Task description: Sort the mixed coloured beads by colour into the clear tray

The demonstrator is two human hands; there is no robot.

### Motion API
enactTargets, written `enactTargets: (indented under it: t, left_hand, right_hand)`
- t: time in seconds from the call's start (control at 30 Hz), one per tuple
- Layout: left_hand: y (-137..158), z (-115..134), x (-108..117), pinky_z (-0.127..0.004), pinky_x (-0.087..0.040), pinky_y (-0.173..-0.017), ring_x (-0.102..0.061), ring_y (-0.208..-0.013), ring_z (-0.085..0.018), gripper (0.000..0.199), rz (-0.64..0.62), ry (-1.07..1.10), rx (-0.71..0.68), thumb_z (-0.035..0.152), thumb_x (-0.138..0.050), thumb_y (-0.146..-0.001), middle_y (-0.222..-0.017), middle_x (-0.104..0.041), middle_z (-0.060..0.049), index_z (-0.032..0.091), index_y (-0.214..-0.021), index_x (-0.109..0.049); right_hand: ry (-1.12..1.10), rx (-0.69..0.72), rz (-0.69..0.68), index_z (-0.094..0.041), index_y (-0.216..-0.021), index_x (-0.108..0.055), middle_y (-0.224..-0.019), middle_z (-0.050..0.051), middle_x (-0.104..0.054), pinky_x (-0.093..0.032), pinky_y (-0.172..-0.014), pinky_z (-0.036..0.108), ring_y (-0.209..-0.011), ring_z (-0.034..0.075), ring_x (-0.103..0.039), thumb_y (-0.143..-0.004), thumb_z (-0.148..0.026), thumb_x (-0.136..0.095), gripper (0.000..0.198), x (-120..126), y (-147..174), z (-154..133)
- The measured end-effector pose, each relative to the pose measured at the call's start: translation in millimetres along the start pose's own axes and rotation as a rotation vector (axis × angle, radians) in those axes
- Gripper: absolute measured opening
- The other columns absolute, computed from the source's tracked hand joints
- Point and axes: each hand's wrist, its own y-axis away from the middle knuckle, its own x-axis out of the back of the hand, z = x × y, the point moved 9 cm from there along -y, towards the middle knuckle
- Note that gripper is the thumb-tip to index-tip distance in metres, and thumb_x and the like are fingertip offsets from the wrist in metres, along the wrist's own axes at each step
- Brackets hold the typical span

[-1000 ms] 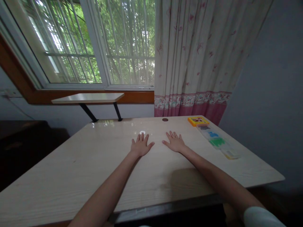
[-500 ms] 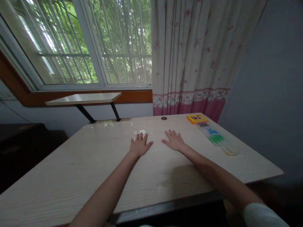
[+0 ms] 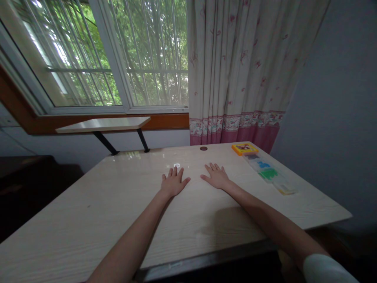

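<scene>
My left hand lies palm down on the pale wooden desk, fingers spread and holding nothing. Flat on the same surface, my right hand also has its fingers apart, with bare desk between the two thumbs. To the right of it, along the desk's right side, lies a yellow-orange box with a printed lid. A row of clear plastic containers runs from the box towards me; one holds small blue pieces and another green pieces. The nearest clear container has a yellowish edge.
A raised shelf on black supports stands at the back left. A round dark cable hole sits near the desk's back edge. Behind are a barred window and a flowered curtain; a wall rises at the right.
Both hands stay flat in the same places on the desk. The view has shifted very slightly; nothing has been picked up or moved.
</scene>
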Motion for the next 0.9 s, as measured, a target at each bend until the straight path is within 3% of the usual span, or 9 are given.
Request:
enactTargets:
  t: [0.9]
  left_hand:
    - [1.3,0.9,1.3,-0.057,-0.018,-0.097,-0.015,-0.13,-0.033,0.076,-0.006,0.0,0.007,0.069,-0.011,-0.075,-0.143,-0.016,-0.011,0.024,-0.136,-0.021]
  right_hand:
    - [0.002,0.016,0.035,-0.024,-0.137,-0.019,-0.144,0.009,-0.016,-0.009,-0.1,0.053,-0.13,0.031,-0.012,-0.075,-0.072,-0.016,0.079,1.6,1.1,-0.6]
